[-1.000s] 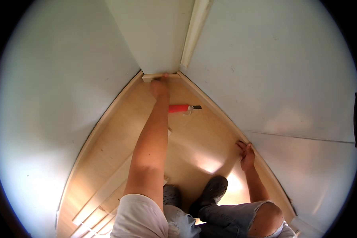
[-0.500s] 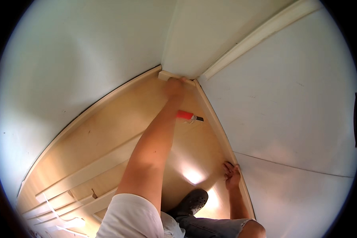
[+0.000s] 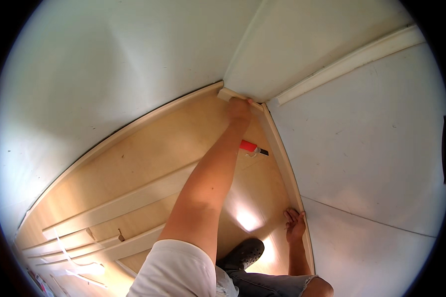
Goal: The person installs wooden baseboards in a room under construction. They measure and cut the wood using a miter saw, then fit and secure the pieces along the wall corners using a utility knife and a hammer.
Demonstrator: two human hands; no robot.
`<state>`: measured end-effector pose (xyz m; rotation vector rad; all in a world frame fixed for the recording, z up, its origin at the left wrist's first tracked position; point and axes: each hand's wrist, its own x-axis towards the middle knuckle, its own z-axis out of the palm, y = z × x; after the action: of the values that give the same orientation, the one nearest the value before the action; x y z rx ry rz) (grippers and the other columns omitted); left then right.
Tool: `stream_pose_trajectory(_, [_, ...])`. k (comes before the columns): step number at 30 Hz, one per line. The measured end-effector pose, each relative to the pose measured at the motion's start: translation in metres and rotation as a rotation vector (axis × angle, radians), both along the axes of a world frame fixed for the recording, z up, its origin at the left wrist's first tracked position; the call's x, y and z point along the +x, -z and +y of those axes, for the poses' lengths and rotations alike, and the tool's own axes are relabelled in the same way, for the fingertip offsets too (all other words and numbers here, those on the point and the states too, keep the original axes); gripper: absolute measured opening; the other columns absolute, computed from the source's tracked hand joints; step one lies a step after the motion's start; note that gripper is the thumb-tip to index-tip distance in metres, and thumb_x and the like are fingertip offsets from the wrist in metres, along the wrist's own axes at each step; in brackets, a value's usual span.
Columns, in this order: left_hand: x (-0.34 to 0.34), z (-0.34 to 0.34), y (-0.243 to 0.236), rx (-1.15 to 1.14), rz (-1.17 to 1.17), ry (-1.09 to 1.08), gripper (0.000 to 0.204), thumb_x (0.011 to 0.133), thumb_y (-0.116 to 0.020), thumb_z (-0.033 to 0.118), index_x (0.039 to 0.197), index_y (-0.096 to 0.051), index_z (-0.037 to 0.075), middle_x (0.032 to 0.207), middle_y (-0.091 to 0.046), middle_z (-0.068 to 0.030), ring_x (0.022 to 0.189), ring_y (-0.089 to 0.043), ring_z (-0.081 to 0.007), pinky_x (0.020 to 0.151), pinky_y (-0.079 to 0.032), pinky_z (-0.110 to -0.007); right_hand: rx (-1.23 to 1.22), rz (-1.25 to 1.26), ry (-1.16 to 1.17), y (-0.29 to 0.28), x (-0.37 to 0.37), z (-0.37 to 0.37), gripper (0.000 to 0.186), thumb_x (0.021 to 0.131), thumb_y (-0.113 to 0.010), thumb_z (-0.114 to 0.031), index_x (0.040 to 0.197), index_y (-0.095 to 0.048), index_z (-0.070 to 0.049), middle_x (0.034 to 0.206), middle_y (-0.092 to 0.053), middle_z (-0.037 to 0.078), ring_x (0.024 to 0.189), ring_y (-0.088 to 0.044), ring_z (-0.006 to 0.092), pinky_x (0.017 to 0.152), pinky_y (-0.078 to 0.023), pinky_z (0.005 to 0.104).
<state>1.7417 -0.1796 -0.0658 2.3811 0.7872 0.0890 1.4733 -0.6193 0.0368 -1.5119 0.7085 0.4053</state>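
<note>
My left hand (image 3: 240, 109) reaches far forward to the corner, at a short pale wooden trim strip (image 3: 227, 94) along the narrow back wall. Its fingers are closed over the strip's edge, partly hidden by the back of the hand. My right hand (image 3: 295, 226) is beside the long wooden trim (image 3: 281, 153) under the right wall, its fingers apart and fingertips touching the trim; nothing shows in it. Near my left wrist lies a red-handled tool (image 3: 249, 146) with a dark, blade-like tip, partly covered by my forearm.
Pale walls (image 3: 362, 128) meet around the wooden floor (image 3: 163, 143). Long wooden strips (image 3: 129, 203) lie at left, with a white band (image 3: 67, 257) across them. A dark clog (image 3: 248, 252) is on my foot near my bent knee (image 3: 318, 287). Curved trim (image 3: 134, 123) edges the left wall.
The view has shifted, so the corner, tool and both hands appear farther right. My left hand is still at the short strip and my right hand still by the right trim.
</note>
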Motion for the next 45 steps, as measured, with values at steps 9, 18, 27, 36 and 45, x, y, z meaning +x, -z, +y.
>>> stream_pose_trajectory(9, [-0.022, 0.009, -0.052, -0.335, 0.025, -0.067, 0.051, 0.103, -0.049, 0.049, 0.105, -0.072, 0.003, 0.114, -0.061, -0.0237, 0.104, -0.066, -0.0351, 0.088, -0.056, -0.042, -0.018, -0.001, -0.006, 0.000, -0.004, -0.005, 0.066, 0.102, -0.044, -0.062, 0.118, -0.063, 0.000, 0.118, -0.071, 0.013, 0.109, -0.068, 0.0240, 0.056, -0.043, 0.0253])
stream_pose_trajectory(18, [-0.023, 0.015, -0.054, -0.493, -0.012, -0.110, 0.055, 0.100, -0.055, 0.050, 0.105, -0.069, -0.003, 0.117, -0.061, -0.0267, 0.111, -0.065, -0.0368, 0.092, -0.054, -0.044, -0.033, 0.011, -0.070, 0.003, -0.015, -0.007, 0.064, 0.105, -0.042, -0.058, 0.122, -0.061, 0.000, 0.118, -0.070, 0.012, 0.110, -0.067, 0.0231, 0.060, -0.041, 0.0265])
stream_pose_trajectory(27, [-0.038, 0.026, -0.083, -0.690, -0.170, -0.420, 0.073, 0.073, -0.089, 0.037, 0.119, -0.053, -0.008, 0.118, -0.064, -0.0250, 0.111, -0.064, -0.0364, 0.092, -0.053, -0.043, -0.117, 0.012, -0.062, 0.014, -0.032, -0.005, 0.052, 0.106, -0.045, -0.052, 0.112, -0.064, -0.004, 0.104, -0.072, 0.008, 0.088, -0.067, 0.0155, 0.056, -0.041, 0.0251])
stream_pose_trajectory(36, [-0.047, 0.038, -0.093, -0.592, -0.158, -0.495, 0.108, 0.058, -0.099, 0.030, 0.134, -0.033, -0.010, 0.134, -0.051, -0.0272, 0.126, -0.053, -0.0399, 0.103, -0.049, -0.042, -0.164, -0.022, -0.076, 0.019, -0.031, -0.001, 0.044, 0.107, -0.044, -0.046, 0.100, -0.065, -0.008, 0.092, -0.073, 0.005, 0.072, -0.064, 0.0106, 0.052, -0.038, 0.0235])
stream_pose_trajectory(45, [-0.042, 0.049, -0.096, -0.604, -0.084, -0.409, 0.112, 0.056, -0.100, 0.033, 0.132, -0.032, -0.014, 0.134, -0.046, -0.0309, 0.124, -0.050, -0.0403, 0.102, -0.049, -0.043, -0.249, -0.044, -0.089, 0.019, -0.034, -0.001, 0.040, 0.107, -0.045, -0.041, 0.096, -0.066, -0.009, 0.088, -0.073, 0.004, 0.069, -0.064, 0.0102, 0.050, -0.038, 0.0247])
